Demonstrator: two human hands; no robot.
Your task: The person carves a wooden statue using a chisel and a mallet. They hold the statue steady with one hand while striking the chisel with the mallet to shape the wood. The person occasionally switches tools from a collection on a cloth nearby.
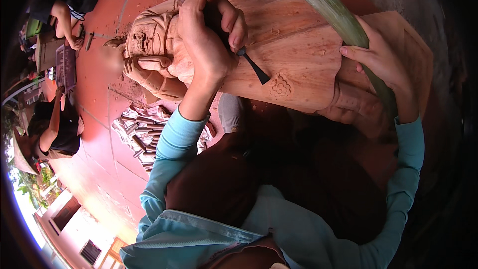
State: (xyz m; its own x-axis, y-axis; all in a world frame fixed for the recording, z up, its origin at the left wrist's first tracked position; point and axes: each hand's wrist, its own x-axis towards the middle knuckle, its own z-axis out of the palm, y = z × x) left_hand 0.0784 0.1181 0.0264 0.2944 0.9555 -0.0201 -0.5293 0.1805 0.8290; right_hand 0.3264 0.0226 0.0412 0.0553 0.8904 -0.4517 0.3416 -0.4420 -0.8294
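Fingers of the left hand (204,35) are clenching a dark-bladed chisel (255,67) against the wooden carving (298,55), likely heavy and rigid, while the right hand (378,60) is gripping a green mallet (338,17) beside it.

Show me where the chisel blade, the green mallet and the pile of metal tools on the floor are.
chisel blade (256,68), head view, on the dark flared blade below the left hand.
green mallet (333,12), head view, on its long shaft above the right hand.
pile of metal tools (142,134), head view, middle of the heap.
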